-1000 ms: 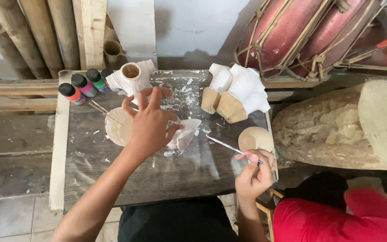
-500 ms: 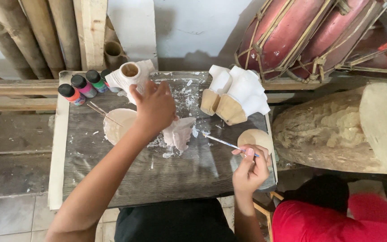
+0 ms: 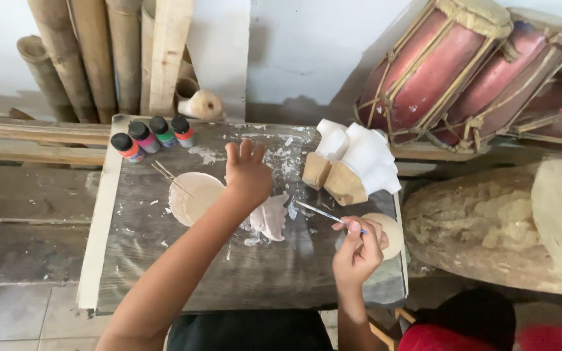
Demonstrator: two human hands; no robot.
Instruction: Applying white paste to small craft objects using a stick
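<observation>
White-smeared worktop (image 3: 164, 273): left hand (image 3: 247, 174) spread open over pale carved piece (image 3: 271, 218); right hand (image 3: 357, 247) pinching thin brush (image 3: 323, 212); four coloured-cap paint bottles (image 3: 153, 136) up-left of left hand.

Table (image 3: 164, 273): old wood, rough, matt grey, w/ dried white paint smears and flecks on top. Small carved piece (image 3: 271, 218) by the left hand (image 3: 248, 175): matt whitish coat, looks like primed wood. Round dish (image 3: 193, 198): pale, smooth creamy paint film, slight sheen. Brush (image 3: 323, 212) in the right hand (image 3: 358, 250): thin handle, smooth, lightly glossy. Paint bottles (image 3: 154, 136): glossy plastic, black caps. Big carving (image 3: 356, 162): top painted matt white, underside bare tan wood. Bamboo poles (image 3: 86, 52): dry, matt, dusty. Drums (image 3: 463, 71): reddish wood shells, semi-gloss, rough cord lacing. Log (image 3: 489, 227): raw, coarse, chipped wood.
</observation>
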